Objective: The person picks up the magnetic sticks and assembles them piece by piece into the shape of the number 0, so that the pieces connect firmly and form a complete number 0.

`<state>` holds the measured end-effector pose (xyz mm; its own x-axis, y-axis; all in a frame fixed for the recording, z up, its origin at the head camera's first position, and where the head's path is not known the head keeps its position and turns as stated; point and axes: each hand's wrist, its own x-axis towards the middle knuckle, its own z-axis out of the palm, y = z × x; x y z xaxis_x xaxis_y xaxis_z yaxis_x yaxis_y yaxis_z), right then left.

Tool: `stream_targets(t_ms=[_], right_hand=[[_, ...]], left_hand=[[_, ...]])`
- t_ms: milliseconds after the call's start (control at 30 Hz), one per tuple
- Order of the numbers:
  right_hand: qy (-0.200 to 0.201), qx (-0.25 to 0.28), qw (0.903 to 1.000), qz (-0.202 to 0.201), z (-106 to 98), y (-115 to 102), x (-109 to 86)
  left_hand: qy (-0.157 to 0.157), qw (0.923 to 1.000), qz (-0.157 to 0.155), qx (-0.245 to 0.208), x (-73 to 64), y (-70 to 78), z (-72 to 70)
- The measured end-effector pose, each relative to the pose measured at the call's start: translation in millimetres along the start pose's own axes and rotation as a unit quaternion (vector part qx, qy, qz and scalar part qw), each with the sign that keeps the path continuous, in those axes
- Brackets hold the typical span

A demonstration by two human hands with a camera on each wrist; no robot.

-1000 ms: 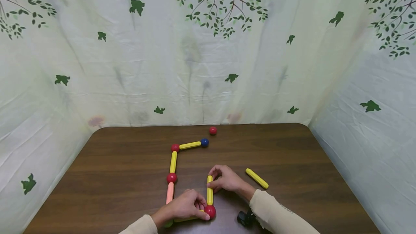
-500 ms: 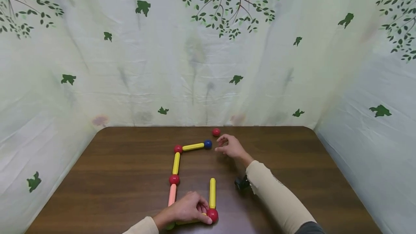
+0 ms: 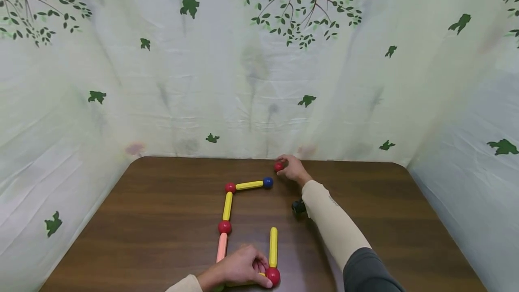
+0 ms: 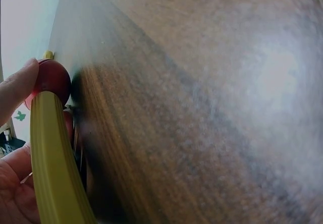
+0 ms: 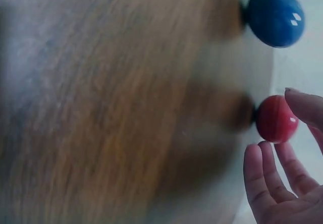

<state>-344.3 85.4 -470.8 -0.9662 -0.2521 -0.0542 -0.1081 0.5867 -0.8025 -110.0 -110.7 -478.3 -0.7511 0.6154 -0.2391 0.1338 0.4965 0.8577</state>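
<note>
At the far table edge, my right hand holds a loose red ball between thumb and fingers. The right wrist view shows the thumb overlapping that ball and fingertips right at its underside. Near the front, my left hand holds a second red ball, its thumb against it. A yellow rod runs away from this ball; another yellow rod meets it beside the left fingers. The left hand covers much of that rod in the head view. A blue ball lies close to the right hand.
Left of centre, a chain joins a pink rod, a red ball, a yellow rod, another red ball and a yellow rod ending at the blue ball. A patterned curtain hangs behind the table.
My right hand has let go of the yellow rod near the left hand, moved to the far edge and taken hold of the loose red ball. The left hand has kept its hold.
</note>
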Motion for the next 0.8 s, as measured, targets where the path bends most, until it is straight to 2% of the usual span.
stream_targets(t_ms=[300,533,667,800], right_hand=[[0.017,-0.006,0.9997,0.016,6.3,7.8,3.0],[0.017,-0.022,0.9993,0.024,-4.8,15.1,-13.9],[-0.007,-0.024,0.9995,0.02,-11.1,14.2,-29.5],[-0.051,0.008,0.9986,0.009,-14.8,9.7,-46.3]], left_hand=[[0.008,0.9999,0.011,0.006,-1.5,0.1,0.9],[0.005,0.9997,0.02,0.015,1.1,1.0,4.5],[0.007,0.9996,0.024,0.01,0.6,0.3,4.8],[0.012,0.9997,0.019,0.005,1.7,-1.5,3.3]])
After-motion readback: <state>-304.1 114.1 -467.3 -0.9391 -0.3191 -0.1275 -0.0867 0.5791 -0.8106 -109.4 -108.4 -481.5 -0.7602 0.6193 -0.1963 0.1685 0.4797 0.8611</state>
